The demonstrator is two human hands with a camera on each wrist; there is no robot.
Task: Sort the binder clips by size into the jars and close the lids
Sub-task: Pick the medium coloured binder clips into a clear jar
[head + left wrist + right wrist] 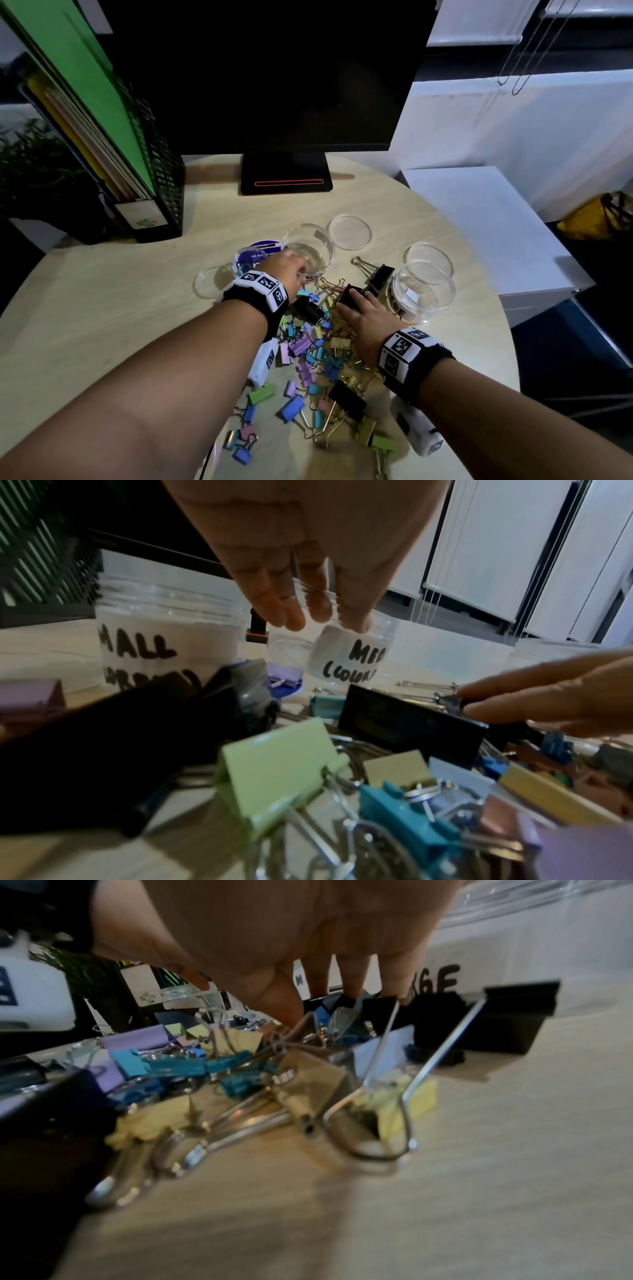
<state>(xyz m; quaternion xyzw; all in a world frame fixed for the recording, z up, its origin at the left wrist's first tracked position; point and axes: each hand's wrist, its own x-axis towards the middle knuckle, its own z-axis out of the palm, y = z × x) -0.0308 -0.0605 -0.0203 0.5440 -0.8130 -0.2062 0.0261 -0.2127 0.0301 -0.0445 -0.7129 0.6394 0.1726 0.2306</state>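
**Two hands at the clip pile, three open jars behind**

The left hand [286, 269] reaches over the far edge of the pile to the rim of the medium jar [310, 251]; in the left wrist view its fingers [291, 607] hang straight and relaxed at the jar's mouth, holding nothing visible — a posture that suggests a release over the opening, though no clip is seen falling. The right hand [368, 317] lies low over the pile with fingers extended onto a large black clip [349, 296]; whether the fingertips have actually closed on it cannot be told from any view. That clip sits just beside the large jar [423, 291], which is presumably why the right hand works this side.

The binder clips [308, 359] — pastel small and medium ones mixed with several large black ones — lie heaped on the round table [102, 308] between the forearms, close to all three jars so that each sort is a short reach.

Containers: the small jar [167, 634] stands left of the medium jar, its contents unclear. The medium and large jars look empty or nearly so. Three clear lids [349, 231] lie flat on the table beside the jars, none fitted; most of the sorting appears to lie ahead.
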